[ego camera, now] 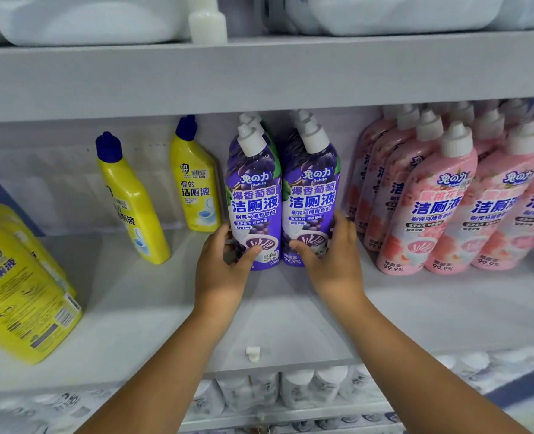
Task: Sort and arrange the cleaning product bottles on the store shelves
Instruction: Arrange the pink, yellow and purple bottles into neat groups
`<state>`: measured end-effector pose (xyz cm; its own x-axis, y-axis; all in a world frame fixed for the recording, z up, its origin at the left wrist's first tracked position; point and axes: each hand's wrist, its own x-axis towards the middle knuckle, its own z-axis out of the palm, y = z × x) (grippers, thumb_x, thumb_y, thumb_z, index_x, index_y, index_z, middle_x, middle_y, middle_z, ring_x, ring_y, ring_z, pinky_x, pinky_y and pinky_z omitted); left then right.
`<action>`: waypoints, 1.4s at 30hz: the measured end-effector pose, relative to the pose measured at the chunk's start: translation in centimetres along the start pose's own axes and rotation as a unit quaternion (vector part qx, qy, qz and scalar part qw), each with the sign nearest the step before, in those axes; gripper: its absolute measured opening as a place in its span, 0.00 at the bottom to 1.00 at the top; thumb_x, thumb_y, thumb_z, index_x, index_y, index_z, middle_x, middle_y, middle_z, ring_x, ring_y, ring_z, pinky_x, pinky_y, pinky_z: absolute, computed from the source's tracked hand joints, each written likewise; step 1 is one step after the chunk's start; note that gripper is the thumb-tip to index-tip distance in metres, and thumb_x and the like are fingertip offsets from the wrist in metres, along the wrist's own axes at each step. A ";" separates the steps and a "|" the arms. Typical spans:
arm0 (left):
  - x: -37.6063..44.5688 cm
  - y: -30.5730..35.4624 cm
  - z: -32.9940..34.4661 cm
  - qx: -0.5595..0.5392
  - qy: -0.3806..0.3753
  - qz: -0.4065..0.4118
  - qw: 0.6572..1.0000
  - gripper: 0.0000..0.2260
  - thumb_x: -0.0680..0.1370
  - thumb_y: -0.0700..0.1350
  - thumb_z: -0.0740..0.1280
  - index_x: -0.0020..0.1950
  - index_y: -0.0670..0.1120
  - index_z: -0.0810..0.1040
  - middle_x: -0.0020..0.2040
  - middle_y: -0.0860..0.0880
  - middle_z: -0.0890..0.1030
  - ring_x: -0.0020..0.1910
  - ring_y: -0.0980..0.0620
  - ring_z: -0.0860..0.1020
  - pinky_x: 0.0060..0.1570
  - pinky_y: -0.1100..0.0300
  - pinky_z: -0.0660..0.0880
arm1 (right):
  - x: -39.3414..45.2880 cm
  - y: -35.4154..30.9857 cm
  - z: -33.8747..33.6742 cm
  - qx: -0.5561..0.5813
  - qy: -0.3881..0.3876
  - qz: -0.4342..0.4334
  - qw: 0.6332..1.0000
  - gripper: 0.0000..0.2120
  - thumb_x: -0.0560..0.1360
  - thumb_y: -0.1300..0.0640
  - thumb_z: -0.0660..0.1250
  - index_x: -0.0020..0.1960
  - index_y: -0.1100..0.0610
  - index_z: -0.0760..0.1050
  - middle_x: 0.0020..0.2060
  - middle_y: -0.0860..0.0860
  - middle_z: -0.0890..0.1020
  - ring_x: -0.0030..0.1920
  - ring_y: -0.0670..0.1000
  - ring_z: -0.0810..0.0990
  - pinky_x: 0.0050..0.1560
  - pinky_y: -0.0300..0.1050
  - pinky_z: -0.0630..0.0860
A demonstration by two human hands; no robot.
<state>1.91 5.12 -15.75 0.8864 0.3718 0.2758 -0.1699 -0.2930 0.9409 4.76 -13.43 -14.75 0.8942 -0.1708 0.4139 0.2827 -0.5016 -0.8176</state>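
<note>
Head view: the left hand (220,267) grips the lower body of the left purple bottle (254,202), thumb across the front label and fingers (225,236) curled round its outer side. The right hand (334,261) grips the right purple bottle (312,195) in mirror fashion, thumb on the front and fingers wrapped round the outer flank. Both bottles stand upright on the shelf (275,308), sides touching between the two hands. The grip sits low on each body, which probably serves to slide the pair as one block without tipping. More white caps show directly behind each gripped bottle, so each heads a row running toward the back of the shelf.

Outward from the right fingers stand the pink bottles (438,211), upright in packed rows, with the nearest row just beside the right purple bottle. Outward from the left fingers, a yellow bottle (196,180) with a blue cap stands just beside the left purple bottle; it sits further back. A second yellow bottle (134,202) stands further left, apart from it. More yellow bottles (18,286) lean at the far left edge.

Judgement: the purple and pink groups are already sorted by colour. The yellow group is scattered and not yet aligned.
</note>
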 end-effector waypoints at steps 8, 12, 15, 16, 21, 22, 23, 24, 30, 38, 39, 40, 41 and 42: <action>1.8 2.4 -1.3 -0.047 0.050 0.026 0.997 0.20 0.78 0.62 0.62 0.60 0.50 0.79 0.57 0.50 0.82 0.55 0.62 0.80 0.55 0.69 0.75 | 2.6 -0.4 -2.1 0.162 0.034 0.054 0.985 0.28 0.76 0.43 0.72 0.71 0.55 0.70 0.63 0.53 0.78 0.54 0.38 0.79 0.51 0.29 0.75; 5.9 5.2 -1.7 -0.188 0.011 -0.050 0.981 0.23 0.86 0.60 0.50 0.73 0.49 0.73 0.67 0.53 0.79 0.60 0.65 0.78 0.57 0.70 0.75 | 8.5 -1.7 -3.6 0.287 -0.022 0.134 0.948 0.33 0.73 0.28 0.62 0.68 0.49 0.75 0.63 0.50 0.82 0.64 0.51 0.81 0.67 0.54 0.76; 8.9 8.1 -0.6 -0.204 -0.015 -0.072 0.976 0.23 0.86 0.61 0.50 0.70 0.52 0.76 0.55 0.60 0.84 0.48 0.69 0.81 0.49 0.70 0.77 | 11.2 -3.2 -2.6 0.328 -0.094 0.177 0.923 0.37 0.70 0.25 0.60 0.72 0.46 0.74 0.65 0.46 0.82 0.65 0.48 0.80 0.71 0.60 0.72; 9.4 9.0 -0.4 -0.210 -0.022 -0.080 0.974 0.21 0.86 0.61 0.51 0.65 0.53 0.78 0.47 0.62 0.85 0.43 0.68 0.82 0.44 0.69 0.77 | 11.6 -3.7 -2.5 0.334 -0.108 0.191 0.917 0.36 0.72 0.25 0.59 0.71 0.46 0.74 0.64 0.47 0.83 0.63 0.49 0.81 0.70 0.60 0.73; 11.3 10.7 0.0 -0.211 -0.086 -0.063 0.972 0.21 0.87 0.57 0.51 0.66 0.48 0.79 0.57 0.50 0.86 0.57 0.53 0.84 0.53 0.61 0.81 | 12.4 -4.6 -2.0 0.311 -0.173 0.179 0.917 0.33 0.75 0.25 0.55 0.68 0.45 0.77 0.55 0.50 0.87 0.55 0.54 0.86 0.64 0.62 0.77; 11.6 10.9 -0.1 -0.213 -0.100 -0.060 0.970 0.22 0.87 0.57 0.51 0.68 0.46 0.78 0.61 0.47 0.85 0.61 0.51 0.83 0.58 0.59 0.80 | 12.5 -4.7 -2.1 0.303 -0.175 0.169 0.921 0.30 0.77 0.27 0.54 0.66 0.45 0.78 0.54 0.51 0.87 0.55 0.54 0.86 0.65 0.62 0.77; 12.0 10.9 -0.3 -0.207 -0.108 -0.055 0.971 0.23 0.87 0.57 0.51 0.69 0.45 0.77 0.64 0.46 0.84 0.63 0.50 0.82 0.62 0.58 0.78 | 12.7 -4.6 -2.2 0.294 -0.178 0.158 0.926 0.29 0.76 0.28 0.55 0.65 0.44 0.79 0.54 0.50 0.87 0.56 0.53 0.86 0.67 0.62 0.76; 12.2 11.2 -0.4 -0.191 -0.115 -0.046 0.974 0.22 0.87 0.57 0.51 0.68 0.46 0.78 0.64 0.46 0.84 0.64 0.50 0.81 0.64 0.58 0.77 | 12.9 -4.7 -2.4 0.289 -0.180 0.145 0.929 0.29 0.74 0.27 0.56 0.64 0.42 0.79 0.56 0.50 0.86 0.57 0.53 0.85 0.68 0.62 0.74; 13.5 11.9 -0.9 -0.069 -0.127 -0.042 0.989 0.20 0.82 0.63 0.58 0.49 0.52 0.84 0.52 0.50 0.87 0.55 0.49 0.84 0.66 0.48 0.76 | 14.4 -6.9 -3.2 0.291 -0.197 0.048 0.935 0.20 0.80 0.39 0.59 0.62 0.47 0.82 0.60 0.51 0.85 0.63 0.54 0.82 0.72 0.61 0.71; 12.2 11.9 -1.1 -0.088 -0.146 -0.030 0.985 0.20 0.86 0.58 0.56 0.52 0.53 0.86 0.54 0.51 0.87 0.58 0.51 0.84 0.70 0.48 0.73 | 13.6 -6.2 -3.8 0.248 -0.172 0.064 0.951 0.23 0.79 0.34 0.57 0.62 0.44 0.82 0.58 0.46 0.85 0.61 0.49 0.83 0.69 0.60 0.74; 11.7 12.0 -1.0 -0.088 -0.147 -0.029 0.985 0.20 0.86 0.57 0.55 0.53 0.52 0.85 0.52 0.53 0.88 0.55 0.55 0.85 0.67 0.53 0.75 | 12.6 -5.5 -3.8 0.253 -0.162 0.071 0.951 0.26 0.77 0.30 0.57 0.65 0.43 0.80 0.60 0.45 0.84 0.63 0.49 0.82 0.69 0.60 0.73; 11.2 11.9 -0.9 -0.086 -0.137 -0.029 0.986 0.20 0.87 0.57 0.53 0.55 0.51 0.84 0.47 0.56 0.88 0.51 0.60 0.85 0.61 0.61 0.77 | 11.2 -4.9 -3.9 0.257 -0.158 0.065 0.951 0.27 0.77 0.29 0.56 0.67 0.43 0.78 0.62 0.45 0.83 0.64 0.48 0.81 0.68 0.60 0.74; 10.5 11.6 -1.0 -0.092 -0.131 -0.030 0.987 0.20 0.87 0.57 0.52 0.58 0.50 0.82 0.44 0.59 0.87 0.46 0.63 0.84 0.54 0.67 0.78 | 9.7 -4.1 -3.9 0.263 -0.156 0.047 0.951 0.27 0.78 0.30 0.57 0.69 0.43 0.75 0.64 0.44 0.82 0.65 0.46 0.80 0.66 0.57 0.75; 9.7 11.1 -1.1 -0.099 -0.130 -0.034 0.986 0.21 0.87 0.57 0.52 0.61 0.51 0.81 0.43 0.60 0.86 0.44 0.64 0.84 0.51 0.68 0.77 | 8.2 -3.4 -3.9 0.264 -0.153 0.027 0.952 0.26 0.79 0.33 0.60 0.72 0.45 0.72 0.65 0.44 0.81 0.65 0.44 0.79 0.64 0.52 0.77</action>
<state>8.12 6.42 -2.46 0.9746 0.1396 0.1749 -0.1638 -0.0873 0.9826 9.77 -16.44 -6.99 0.9491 0.1116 0.2946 0.2953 0.0105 -0.9554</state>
